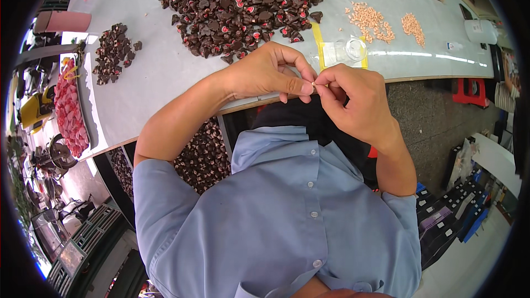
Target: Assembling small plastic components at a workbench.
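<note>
Bench point(141, 85) with a pale grey top spreads before us, a broad heap of dark brown pieces point(237, 11), some marked red, covering its middle toward the far side. At the near edge, our left hand point(273, 74) and right hand point(358, 96) meet at the fingertips, other fingers curled. Close to the bench's left edge we see a smaller dark cluster point(113, 53); toward its right edge lies a scatter of beige bits point(371, 22). Near the front edge, a yellow-bordered sheet point(329, 55) bears a clear round container point(355, 49). A smaller beige group point(413, 29) rests closer to the right edge. Tiniest, a pale piece point(313, 83) sits above the near edge, pinched between our two hands' thumbs and forefingers.
</note>
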`<state>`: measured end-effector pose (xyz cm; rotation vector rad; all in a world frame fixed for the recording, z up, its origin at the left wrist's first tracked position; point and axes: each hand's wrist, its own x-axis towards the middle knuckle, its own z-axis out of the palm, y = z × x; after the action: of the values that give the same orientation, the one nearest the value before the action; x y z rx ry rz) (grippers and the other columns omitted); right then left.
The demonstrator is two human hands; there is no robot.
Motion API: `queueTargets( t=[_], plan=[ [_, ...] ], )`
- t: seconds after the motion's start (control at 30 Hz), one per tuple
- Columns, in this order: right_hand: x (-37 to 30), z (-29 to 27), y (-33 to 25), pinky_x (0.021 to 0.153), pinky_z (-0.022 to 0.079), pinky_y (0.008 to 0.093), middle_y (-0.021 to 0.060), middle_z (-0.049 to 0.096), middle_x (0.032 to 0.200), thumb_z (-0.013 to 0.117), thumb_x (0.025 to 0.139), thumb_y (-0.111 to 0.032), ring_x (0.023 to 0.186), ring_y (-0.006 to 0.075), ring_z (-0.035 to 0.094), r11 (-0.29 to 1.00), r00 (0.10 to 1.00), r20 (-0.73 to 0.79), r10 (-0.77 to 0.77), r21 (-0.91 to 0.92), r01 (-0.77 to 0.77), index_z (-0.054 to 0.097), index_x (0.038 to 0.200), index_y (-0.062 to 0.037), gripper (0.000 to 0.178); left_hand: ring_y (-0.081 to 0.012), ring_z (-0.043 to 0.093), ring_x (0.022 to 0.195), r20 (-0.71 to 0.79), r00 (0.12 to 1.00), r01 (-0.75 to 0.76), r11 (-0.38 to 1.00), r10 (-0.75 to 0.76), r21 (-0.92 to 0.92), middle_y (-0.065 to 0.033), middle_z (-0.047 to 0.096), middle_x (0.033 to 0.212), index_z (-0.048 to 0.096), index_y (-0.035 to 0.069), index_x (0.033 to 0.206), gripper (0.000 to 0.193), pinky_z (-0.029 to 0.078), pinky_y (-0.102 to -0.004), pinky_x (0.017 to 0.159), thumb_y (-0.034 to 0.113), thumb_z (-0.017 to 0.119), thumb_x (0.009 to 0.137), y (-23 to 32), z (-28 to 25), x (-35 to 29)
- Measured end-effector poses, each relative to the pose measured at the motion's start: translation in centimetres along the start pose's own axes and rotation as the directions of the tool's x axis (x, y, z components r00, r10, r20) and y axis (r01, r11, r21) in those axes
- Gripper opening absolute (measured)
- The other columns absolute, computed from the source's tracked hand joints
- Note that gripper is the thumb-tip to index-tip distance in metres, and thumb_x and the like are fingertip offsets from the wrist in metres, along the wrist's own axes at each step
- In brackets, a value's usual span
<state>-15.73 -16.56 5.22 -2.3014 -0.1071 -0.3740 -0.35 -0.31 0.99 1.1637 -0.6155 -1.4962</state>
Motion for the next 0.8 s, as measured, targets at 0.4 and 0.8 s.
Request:
queueTargets(
  t=[0.4,0.8],
  plan=[
    [0.1,-0.1,-0.1,0.045,0.038,0.0267,0.0023,0.058,0.061,0.069,0.079,0.006,0.048,0.0102,0.051,0.995,0.992,0.090,0.084,0.041,-0.088,0.061,0.084,-0.0021,0.012,-0.0082,0.066,0.070,-0.003,0.998,0.057,0.994,-0.057,0.096,-0.0081,0.073,0.084,0.069,0.002,0.093,0.019,0.048,-0.0208,0.056,0.016,0.080,0.086,0.9,0.3,-0.3],
    [0.7,-2.9,-0.1,0.045,0.031,0.0267,0.0003,0.044,0.053,0.070,0.077,0.009,0.044,0.0087,0.042,0.996,0.999,0.020,0.042,-0.076,-0.041,0.064,0.084,-0.0020,0.014,-0.0116,0.070,0.078,-0.035,0.999,0.010,1.000,-0.010,0.009,-0.0100,0.073,0.092,0.070,-0.002,0.099,0.026,0.051,-0.0225,0.060,0.018,0.080,0.086,0.2,0.1,0.2]
  ],
)
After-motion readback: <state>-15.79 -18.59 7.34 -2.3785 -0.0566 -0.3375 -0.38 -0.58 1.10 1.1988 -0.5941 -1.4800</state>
